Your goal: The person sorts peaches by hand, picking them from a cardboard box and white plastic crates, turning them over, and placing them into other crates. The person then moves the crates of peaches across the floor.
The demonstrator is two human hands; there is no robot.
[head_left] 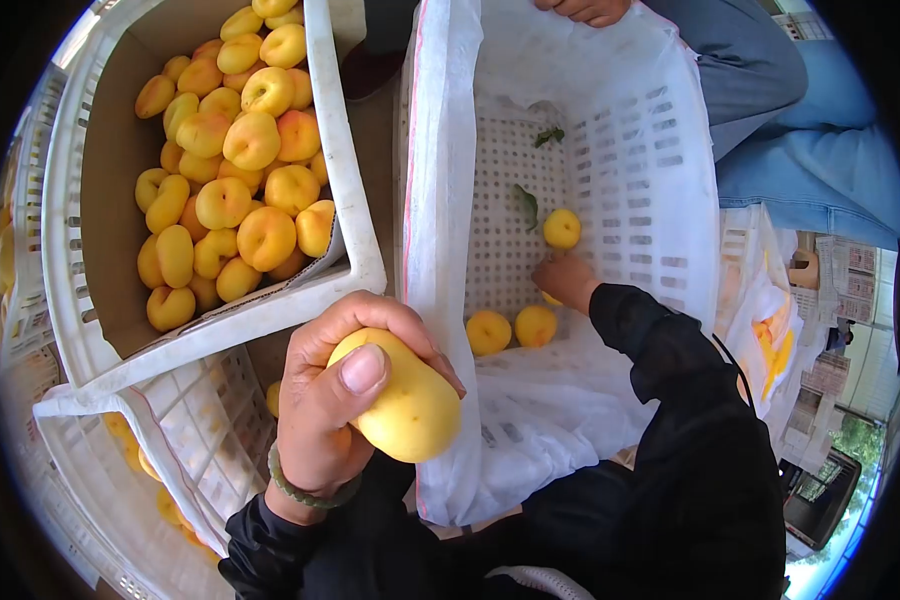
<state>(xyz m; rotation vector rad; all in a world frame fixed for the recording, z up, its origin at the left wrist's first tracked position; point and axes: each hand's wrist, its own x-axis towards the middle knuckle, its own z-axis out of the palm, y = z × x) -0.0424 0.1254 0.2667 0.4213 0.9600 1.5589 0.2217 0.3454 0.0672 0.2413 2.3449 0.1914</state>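
My left hand (328,395) is wrapped round a yellow peach (408,405), thumb across its top, raised in front of the crates. Down inside the white lined crate (610,130), my right hand (567,280) has its fingers closed on another peach (551,298), mostly hidden beneath them. Just above that hand rests a single peach (562,229). Two more, a left peach (488,333) and a right peach (536,326), lie below it on the crate floor. A green leaf (527,208) sits nearby, with a leafy sprig (549,136) farther up.
At the left, a white crate (365,235) with a cardboard lining holds a heap of peaches (240,190). Under it stands another crate (205,400) with peaches inside. Another person's hand (590,10) touches the lined crate's far rim. A bag with yellow contents (770,335) is at the right.
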